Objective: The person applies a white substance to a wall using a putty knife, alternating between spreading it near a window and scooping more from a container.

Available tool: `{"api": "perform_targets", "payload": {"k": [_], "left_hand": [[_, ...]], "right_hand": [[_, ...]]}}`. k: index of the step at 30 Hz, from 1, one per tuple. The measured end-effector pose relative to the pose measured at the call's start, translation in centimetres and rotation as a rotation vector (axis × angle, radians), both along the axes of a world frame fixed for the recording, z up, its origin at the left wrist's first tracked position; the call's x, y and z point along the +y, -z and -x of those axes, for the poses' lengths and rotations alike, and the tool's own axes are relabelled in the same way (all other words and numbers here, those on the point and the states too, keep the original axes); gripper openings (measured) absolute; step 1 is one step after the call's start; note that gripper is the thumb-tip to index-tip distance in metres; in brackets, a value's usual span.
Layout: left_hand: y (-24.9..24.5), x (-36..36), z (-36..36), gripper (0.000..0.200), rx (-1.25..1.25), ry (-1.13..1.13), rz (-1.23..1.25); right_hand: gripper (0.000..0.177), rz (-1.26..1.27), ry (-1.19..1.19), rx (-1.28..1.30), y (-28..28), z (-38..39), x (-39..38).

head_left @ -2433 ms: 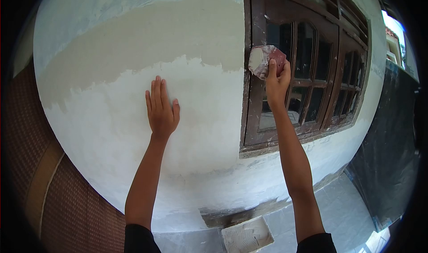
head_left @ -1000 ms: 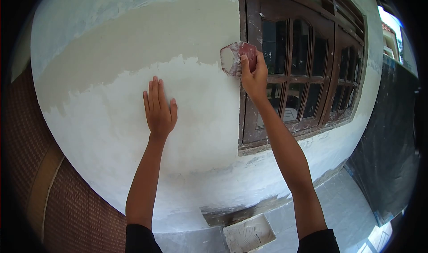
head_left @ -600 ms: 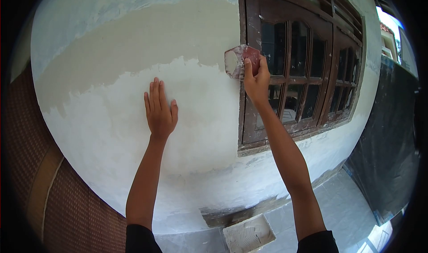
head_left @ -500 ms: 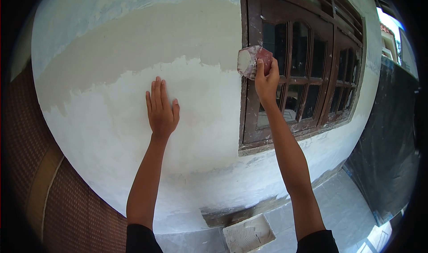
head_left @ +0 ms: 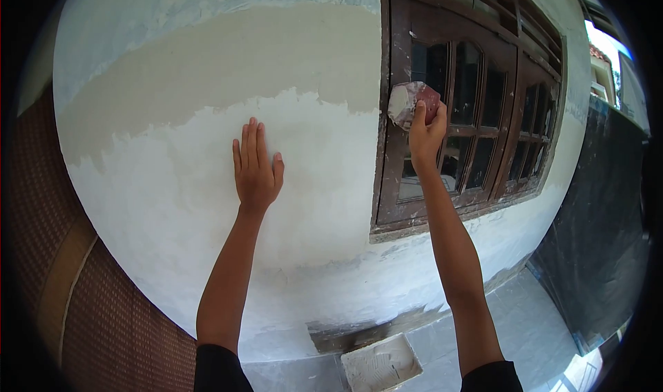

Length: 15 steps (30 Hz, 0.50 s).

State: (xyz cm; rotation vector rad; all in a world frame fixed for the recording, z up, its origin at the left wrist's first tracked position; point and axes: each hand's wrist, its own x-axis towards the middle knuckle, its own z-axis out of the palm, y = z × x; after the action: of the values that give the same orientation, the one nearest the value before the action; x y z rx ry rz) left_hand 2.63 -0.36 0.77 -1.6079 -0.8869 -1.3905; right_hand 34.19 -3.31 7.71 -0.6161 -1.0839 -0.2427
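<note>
— Changed how, over the last second?
— Slid to the right: off the edge of the white-plastered wall (head_left: 173, 192) and onto the left upright of the dark brown wooden window frame (head_left: 385, 185). So in contact with wood now, not plaster.
— Held by what?
— By the right hand (head_left: 427, 133), closed tight round the reddish-brown sanding pad caked white (head_left: 407, 104), forefinger laid up its back.
— And the left hand (head_left: 257, 167)?
— Spread wide and flat on the plaster, gripping nothing; nudged a little to the right as well.
— Around all that?
— Above, a beige band of wall (head_left: 207, 67); dark glass panes (head_left: 469, 81) within the frame. Below, on the grey tiled floor (head_left: 525, 316), a rectangular tray smeared white (head_left: 380, 366). Far right, a dark hanging sheet (head_left: 597, 254); far left, a brown patterned panel (head_left: 103, 323).
</note>
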Motion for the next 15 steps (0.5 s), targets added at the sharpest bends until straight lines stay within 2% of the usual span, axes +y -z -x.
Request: {"api": "perform_targets", "payload": {"k": [2, 4, 6, 7, 10, 15], "left_hand": [[0.1, 0.0, -0.1, 0.06, 0.003, 0.003, 0.004], [0.1, 0.1, -0.1, 0.06, 0.0, 0.006, -0.003], [0.0, 0.1, -0.1, 0.06, 0.005, 0.012, -0.003], [0.0, 0.0, -0.1, 0.06, 0.007, 0.009, -0.004], [0.0, -0.1, 0.1, 0.06, 0.006, 0.018, 0.012], [0.1, 0.3, 0.3, 0.062, 0.019, 0.042, 0.01]], "right_hand": [[0.024, -0.095, -0.166, 0.084, -0.2, 0.0, -0.7], [0.024, -0.062, -0.156, 0.034, -0.2, 1.6, -0.7], [0.025, -0.017, -0.062, -0.19, -0.5, 3.8, -1.2], [0.025, -0.014, -0.058, -0.187, -0.5, 3.9, -1.3], [0.027, 0.036, 0.019, -0.172, -0.6, 3.8, -0.9], [0.026, 0.009, 0.039, 0.047, 1.2, 0.5, -0.8]]}}
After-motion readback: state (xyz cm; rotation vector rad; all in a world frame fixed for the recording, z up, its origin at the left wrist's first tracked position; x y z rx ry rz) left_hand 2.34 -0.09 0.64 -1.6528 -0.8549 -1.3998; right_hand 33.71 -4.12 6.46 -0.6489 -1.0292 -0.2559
